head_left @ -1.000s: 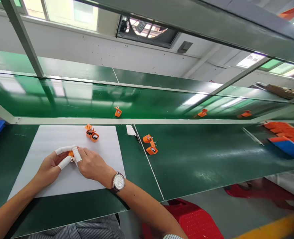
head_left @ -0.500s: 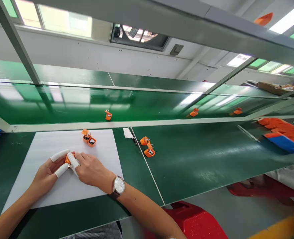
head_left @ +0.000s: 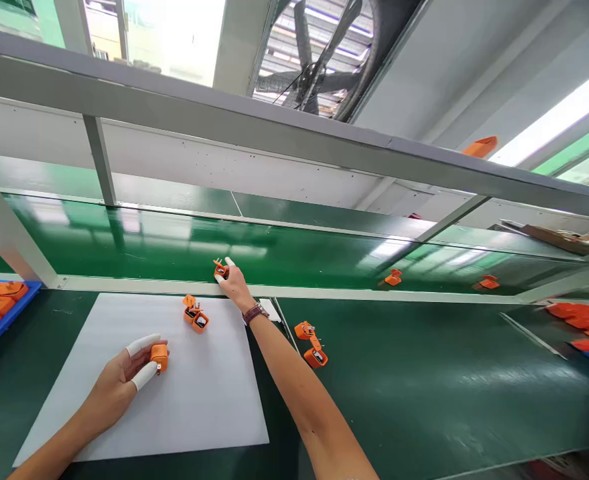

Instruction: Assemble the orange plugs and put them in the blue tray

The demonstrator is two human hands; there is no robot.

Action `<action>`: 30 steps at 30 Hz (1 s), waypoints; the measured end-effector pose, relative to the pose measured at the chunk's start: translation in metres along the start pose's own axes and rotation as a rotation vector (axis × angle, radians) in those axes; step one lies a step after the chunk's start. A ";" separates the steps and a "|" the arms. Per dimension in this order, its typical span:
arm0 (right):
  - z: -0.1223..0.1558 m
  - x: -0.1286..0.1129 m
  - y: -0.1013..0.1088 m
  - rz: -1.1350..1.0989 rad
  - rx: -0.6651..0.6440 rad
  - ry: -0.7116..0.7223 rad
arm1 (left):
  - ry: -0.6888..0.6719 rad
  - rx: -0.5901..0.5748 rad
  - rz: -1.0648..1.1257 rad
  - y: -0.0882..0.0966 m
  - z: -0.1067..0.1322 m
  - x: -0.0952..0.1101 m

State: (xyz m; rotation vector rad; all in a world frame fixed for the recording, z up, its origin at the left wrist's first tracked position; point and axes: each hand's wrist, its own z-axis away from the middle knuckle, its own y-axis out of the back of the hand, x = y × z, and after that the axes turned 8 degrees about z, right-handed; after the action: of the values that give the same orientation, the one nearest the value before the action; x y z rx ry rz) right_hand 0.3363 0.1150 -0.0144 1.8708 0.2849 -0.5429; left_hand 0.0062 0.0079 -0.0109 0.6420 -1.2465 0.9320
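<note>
My left hand (head_left: 122,380), with white finger covers on the thumb and forefinger, pinches an orange plug adapter (head_left: 159,357) above the white sheet (head_left: 214,387). Metal shows at the adapter's lower end. Stretched out to the far side, my right hand (head_left: 234,283) has its covered thumb and finger closed around another orange plug adapter (head_left: 220,269) on the green strip behind the rail. Its pins point up. Two open orange adapters (head_left: 195,315) lie together at the sheet's far edge, between my hands.
More orange adapters (head_left: 312,345) lie right of the sheet, beside a seam in the green table (head_left: 424,367). A pale rail (head_left: 324,292) crosses behind. A blue tray (head_left: 4,329) of orange parts stands at the left. Single orange pieces (head_left: 393,277) sit on the green strip.
My right hand has left the adapter in my left hand and reached forward to the one on the green strip. My left hand still holds its adapter. The view has tilted up.
</note>
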 end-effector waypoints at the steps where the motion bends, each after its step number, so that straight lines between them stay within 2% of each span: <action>1: 0.002 -0.002 -0.001 -0.018 -0.014 -0.005 | 0.007 0.000 -0.002 0.001 0.000 -0.001; 4: 0.025 -0.006 0.007 -0.061 -0.059 0.001 | 0.009 0.001 0.007 0.003 -0.001 -0.005; 11: 0.120 -0.006 0.041 -0.080 -0.205 0.075 | 0.024 -0.012 0.101 -0.002 0.003 0.001; 14: 0.140 -0.022 0.052 -0.028 -0.120 0.181 | 0.022 0.004 0.182 -0.006 0.006 0.008; 17: 0.153 -0.055 0.058 -0.040 -0.025 0.419 | -0.010 0.021 0.248 -0.009 0.008 0.012; 20: 0.161 -0.092 0.051 -0.138 -0.125 0.626 | -0.053 0.014 0.290 -0.009 0.008 0.011; 23: 0.163 -0.112 0.031 -0.238 -0.202 0.701 | -0.095 -0.013 0.298 -0.006 0.007 0.007; 27: 0.161 -0.107 0.007 -0.423 -0.141 0.673 | -0.127 -0.055 0.292 -0.002 0.006 0.002; 30: 0.164 -0.093 -0.004 -0.444 -0.089 0.636 | -0.107 -0.117 0.350 -0.003 0.004 -0.004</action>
State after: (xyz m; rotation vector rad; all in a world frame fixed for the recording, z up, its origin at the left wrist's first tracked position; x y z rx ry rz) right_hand 0.2168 -0.0302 -0.0173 1.8545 1.1434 -0.2010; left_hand 0.0070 0.0022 -0.0134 0.3906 -1.5282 1.1130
